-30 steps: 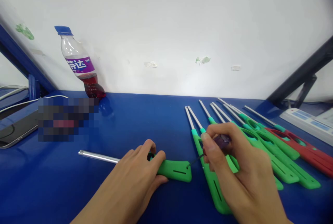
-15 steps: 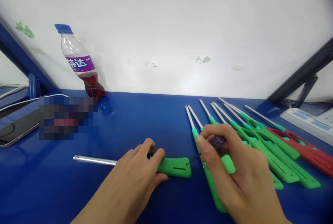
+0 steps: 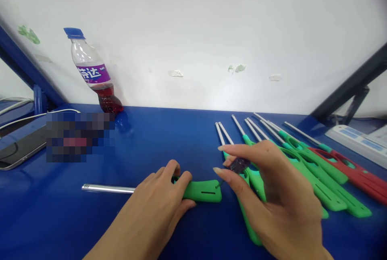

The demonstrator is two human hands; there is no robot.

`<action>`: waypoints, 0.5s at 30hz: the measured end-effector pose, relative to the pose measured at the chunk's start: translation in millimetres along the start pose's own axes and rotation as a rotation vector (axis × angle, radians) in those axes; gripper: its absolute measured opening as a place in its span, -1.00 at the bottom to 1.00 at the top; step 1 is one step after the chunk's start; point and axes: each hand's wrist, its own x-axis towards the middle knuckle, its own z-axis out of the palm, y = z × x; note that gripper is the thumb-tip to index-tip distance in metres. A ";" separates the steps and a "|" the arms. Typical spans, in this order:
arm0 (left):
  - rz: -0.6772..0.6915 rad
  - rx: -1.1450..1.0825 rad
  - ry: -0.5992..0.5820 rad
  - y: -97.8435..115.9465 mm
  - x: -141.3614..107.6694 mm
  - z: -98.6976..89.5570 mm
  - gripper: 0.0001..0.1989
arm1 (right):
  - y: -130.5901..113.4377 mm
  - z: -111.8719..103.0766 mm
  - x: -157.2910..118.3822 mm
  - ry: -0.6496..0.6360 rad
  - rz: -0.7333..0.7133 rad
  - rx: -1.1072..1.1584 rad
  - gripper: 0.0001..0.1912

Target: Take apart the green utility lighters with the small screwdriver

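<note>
A green long-nosed lighter (image 3: 203,191) with a metal tube lies on the blue table, its tube pointing left. Wrapped over its middle is my left hand (image 3: 160,199), which hides the trigger area. My right hand (image 3: 272,199) holds a small screwdriver with a dark translucent handle (image 3: 239,165); thumb and index finger are spread at the handle, while other fingers curl behind it. The thin shaft of the screwdriver meets the right end of the green handle, near a small hole. Several more green lighters (image 3: 328,195) lie beside and partly beneath my right hand.
Red lighters (image 3: 359,173) lie at the right, near a white power strip (image 3: 359,143). A bottle with red drink (image 3: 93,72) leans at the back left by the wall. A phone-like device (image 3: 22,147) and a blurred object (image 3: 75,137) are at the left.
My right thumb and index finger have spread apart, and the screwdriver handle has moved slightly left and down. The held lighter has shifted and tilted slightly; my left hand stays on it.
</note>
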 end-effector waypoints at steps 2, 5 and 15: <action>-0.010 0.002 -0.001 0.0 0.5 0.4 -0.76 | 1.0 0.0 -0.2 0.004 -0.009 0.013 -0.61; -0.015 0.002 0.006 0.0 2.0 -0.2 -0.75 | -0.6 -2.1 -0.6 -0.041 -0.024 0.018 -0.55; -0.008 0.014 0.005 0.7 2.5 -0.5 -0.76 | -2.3 -4.3 4.2 -0.078 0.074 0.114 -0.79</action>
